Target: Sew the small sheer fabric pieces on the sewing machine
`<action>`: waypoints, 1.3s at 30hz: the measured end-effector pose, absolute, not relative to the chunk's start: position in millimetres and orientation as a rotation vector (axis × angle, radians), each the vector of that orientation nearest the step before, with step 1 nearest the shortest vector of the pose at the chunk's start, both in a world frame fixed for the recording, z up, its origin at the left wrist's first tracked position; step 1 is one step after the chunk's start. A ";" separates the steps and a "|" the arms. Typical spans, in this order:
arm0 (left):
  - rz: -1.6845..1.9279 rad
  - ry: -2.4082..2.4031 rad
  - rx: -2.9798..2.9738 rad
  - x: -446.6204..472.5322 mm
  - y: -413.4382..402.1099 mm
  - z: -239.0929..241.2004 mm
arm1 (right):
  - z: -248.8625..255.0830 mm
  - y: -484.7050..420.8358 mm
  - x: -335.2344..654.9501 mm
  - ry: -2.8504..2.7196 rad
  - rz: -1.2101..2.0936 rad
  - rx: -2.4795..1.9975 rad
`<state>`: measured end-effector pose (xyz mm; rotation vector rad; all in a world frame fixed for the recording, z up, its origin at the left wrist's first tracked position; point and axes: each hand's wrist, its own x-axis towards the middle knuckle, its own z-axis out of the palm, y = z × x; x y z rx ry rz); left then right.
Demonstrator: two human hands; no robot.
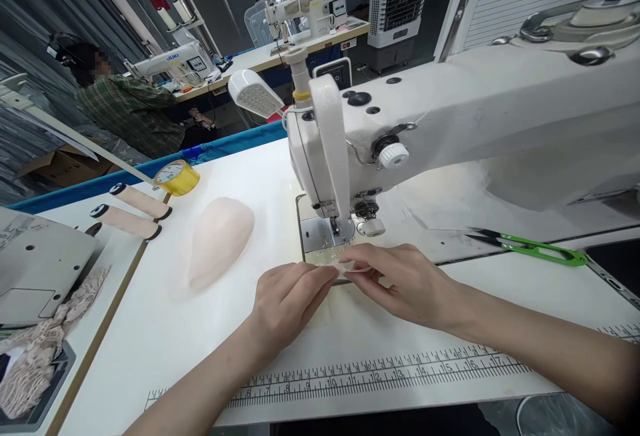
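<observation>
My left hand [287, 299] and my right hand [400, 279] meet on the white table just in front of the needle plate [320, 235] of a white sewing machine [450, 123]. Both hands pinch a small pale strip of fabric [350, 267] between fingertips, fingers pressed together. The strip lies right below the presser foot [335, 228]. A pale pink moulded foam cup [217, 239] rests on the table to the left of my left hand, untouched.
Green thread snips [530, 247] lie right of the machine. A yellow tape roll [176, 177] and two thread cones [133, 211] sit at far left, lace fabric [35, 349] below them. A printed ruler [375, 369] edges the table. Another person [127, 106] sits at a far machine.
</observation>
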<state>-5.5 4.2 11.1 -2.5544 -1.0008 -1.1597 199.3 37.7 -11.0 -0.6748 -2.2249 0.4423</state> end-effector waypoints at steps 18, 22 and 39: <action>-1.141 -0.993 -2.562 -6.1 3.9 10.2 | -8.3 37.2 201.0 -2.300 0.393 -0.634; -1.118 -0.984 -2.553 -6.1 3.8 9.9 | -8.1 36.9 201.0 -2.325 0.394 -0.637; -1.134 -1.205 -2.622 -1.4 1.4 7.9 | -4.7 38.8 215.2 -2.270 -0.115 -0.339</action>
